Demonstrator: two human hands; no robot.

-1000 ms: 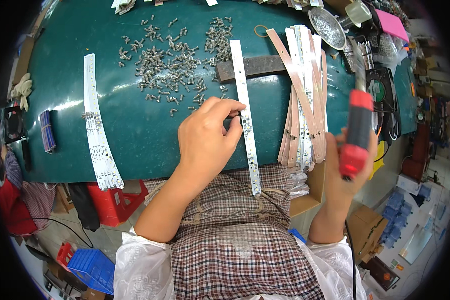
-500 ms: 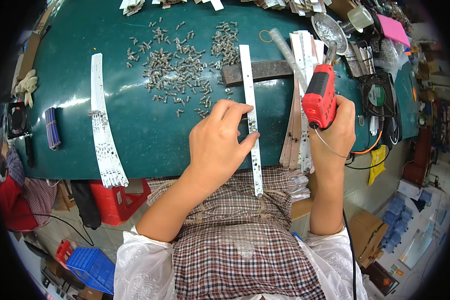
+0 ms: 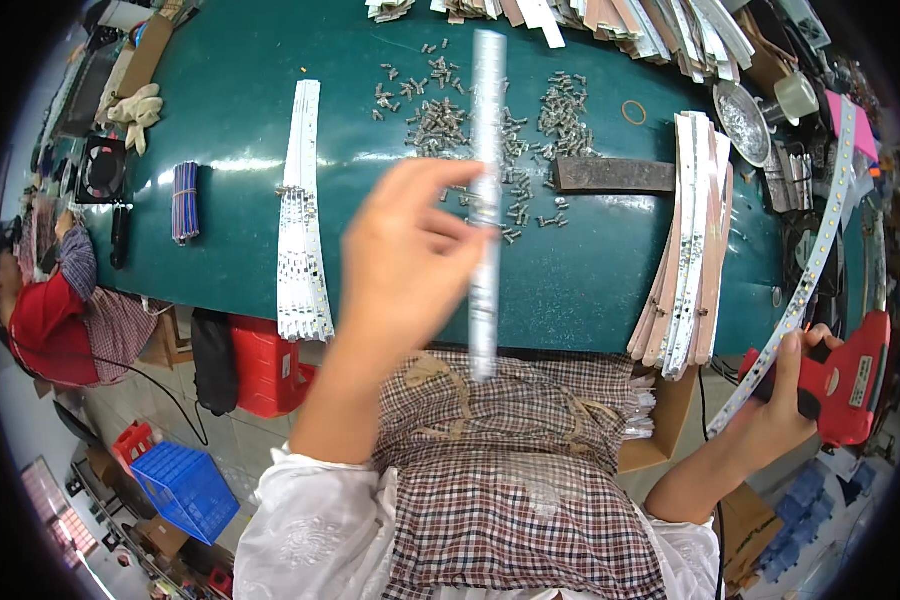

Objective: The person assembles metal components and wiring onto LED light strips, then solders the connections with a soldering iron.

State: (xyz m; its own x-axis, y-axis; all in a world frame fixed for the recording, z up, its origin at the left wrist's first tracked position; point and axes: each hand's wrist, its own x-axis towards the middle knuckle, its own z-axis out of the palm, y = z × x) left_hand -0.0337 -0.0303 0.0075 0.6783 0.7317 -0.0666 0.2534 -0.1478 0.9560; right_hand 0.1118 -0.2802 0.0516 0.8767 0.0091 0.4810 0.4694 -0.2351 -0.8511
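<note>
Long thin white strip (image 3: 486, 200) at frame centre, blurred, pinched by left hand (image 3: 405, 255) above green table (image 3: 230, 110) and scattered screws (image 3: 440, 110), likely light, springy, best held mid-length; right hand (image 3: 780, 400) lower right, wrapped round red screwdriver (image 3: 850, 375).

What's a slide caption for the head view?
Left hand lifts a white strip over the green table; right hand holds a red driver.

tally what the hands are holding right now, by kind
LED strip in the left hand: 1
LED strip in the right hand: 1
red power screwdriver in the right hand: 1
Total: 3
</note>
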